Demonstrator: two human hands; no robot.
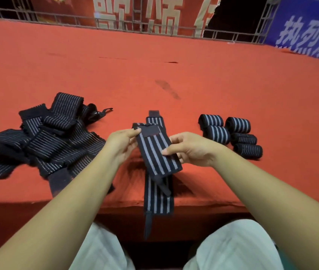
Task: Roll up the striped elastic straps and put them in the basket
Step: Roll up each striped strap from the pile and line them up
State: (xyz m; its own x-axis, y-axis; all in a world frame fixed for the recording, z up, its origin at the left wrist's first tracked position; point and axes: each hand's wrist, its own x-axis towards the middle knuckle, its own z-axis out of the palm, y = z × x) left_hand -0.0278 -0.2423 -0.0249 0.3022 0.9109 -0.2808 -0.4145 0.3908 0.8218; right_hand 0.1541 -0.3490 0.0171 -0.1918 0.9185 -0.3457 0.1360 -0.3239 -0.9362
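Note:
A black strap with grey stripes point(154, 152) is held up between both hands over the front edge of the red surface. My left hand point(121, 145) pinches its upper left corner beside a dark fastening patch. My right hand point(190, 149) grips its right edge, thumb across the stripes. A second length of striped strap point(157, 199) lies under it and hangs over the edge, a thin loop dangling. A loose heap of unrolled striped straps point(43, 141) lies to the left. Several rolled straps point(232, 135) sit in a cluster to the right. No basket is in view.
The red carpeted platform point(154, 75) stretches far ahead to a metal railing point(135, 24) with red and blue banners behind it. My knees in pale trousers point(232, 248) are below the platform's front edge.

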